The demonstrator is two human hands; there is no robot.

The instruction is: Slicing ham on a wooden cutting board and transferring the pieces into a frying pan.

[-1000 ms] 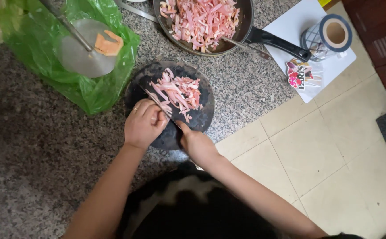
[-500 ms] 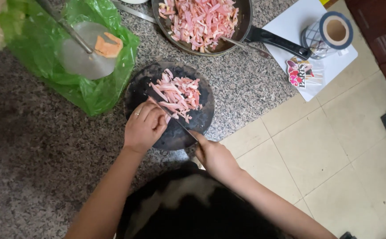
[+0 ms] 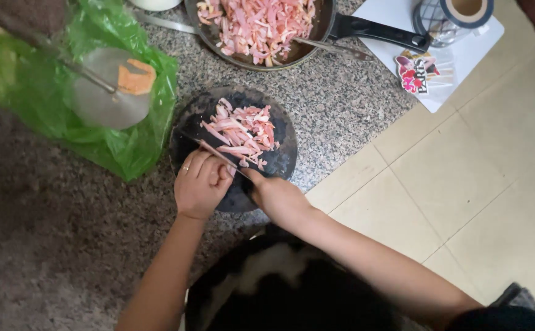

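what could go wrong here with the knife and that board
The left hand sits curled right against the knife, so a slip could nick its fingers. The round dark board lies close to the counter's edge, so hard pressure from the right hand might shift it toward the floor. The meat strips are piled beside the blade and could scatter off the board.

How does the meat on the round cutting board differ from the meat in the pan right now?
The meat on the cutting board is a small, loose pile beside the knife; the meat in the pan is a much bigger heap filling the pan. The board pile lies between both hands; the pan's meat lies untouched behind, a utensil resting in it. Both are pink strips.
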